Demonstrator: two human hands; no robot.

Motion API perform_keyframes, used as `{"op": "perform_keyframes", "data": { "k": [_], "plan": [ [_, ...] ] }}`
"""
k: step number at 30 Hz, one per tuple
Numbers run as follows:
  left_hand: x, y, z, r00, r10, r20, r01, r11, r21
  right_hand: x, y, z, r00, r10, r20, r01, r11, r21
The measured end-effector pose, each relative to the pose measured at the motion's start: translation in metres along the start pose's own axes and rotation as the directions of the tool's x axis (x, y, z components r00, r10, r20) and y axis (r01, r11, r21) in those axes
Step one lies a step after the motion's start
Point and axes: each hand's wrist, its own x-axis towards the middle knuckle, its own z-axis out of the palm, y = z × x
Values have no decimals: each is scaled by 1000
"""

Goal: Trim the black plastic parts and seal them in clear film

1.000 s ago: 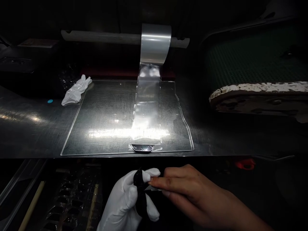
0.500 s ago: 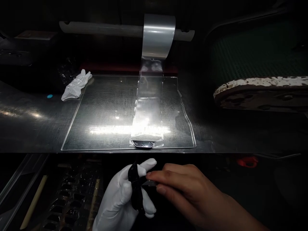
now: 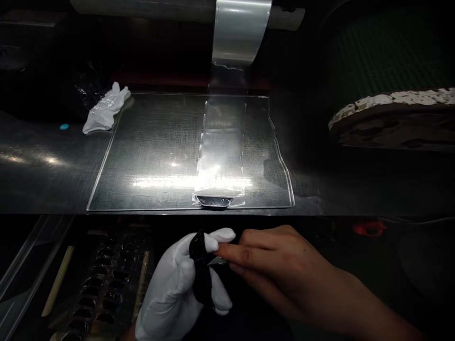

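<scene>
At the lower centre, my left hand (image 3: 170,289), in a white glove, holds a small curved black part (image 3: 202,274) upright between thumb and fingers. My bare right hand (image 3: 280,270) reaches in from the right, its index fingertip at the gloved fingertips. A small thin blade-like piece (image 3: 217,260) shows between its fingers and the black part. Above the hands, a strip of clear film (image 3: 222,142) runs from a roll (image 3: 241,33) across a glass plate (image 3: 152,142). A dark, shiny piece (image 3: 215,201) lies at the film's near end.
A crumpled white glove (image 3: 106,109) lies by the plate's left edge, near a blue dot (image 3: 64,127). Lower left is a tray of dark pieces (image 3: 103,289). A green drum-like object (image 3: 387,66) stands at the right, above a red item (image 3: 369,228).
The view has shifted, so the plate, roll and table edge sit higher in the picture. My right hand has moved slightly closer to the gloved fingers; my left hand still holds the black part.
</scene>
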Motion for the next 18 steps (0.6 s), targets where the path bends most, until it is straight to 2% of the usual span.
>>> {"op": "perform_keyframes", "data": {
  "k": [7,11,14,18],
  "plan": [
    [2,0,5,1000,2,-11,-3,996,-89,-2,0,-1,995,13,97,-18,999,47],
    [4,2,3,1000,7,-12,-8,997,-79,-5,-1,1,1000,11,-9,-10,992,123],
    [4,4,2,999,38,-29,-39,999,-33,-5,0,2,994,56,-97,-45,993,108],
    [3,6,2,999,31,-17,-31,1000,3,-3,-1,3,989,91,-117,-83,994,70]
  ]
}}
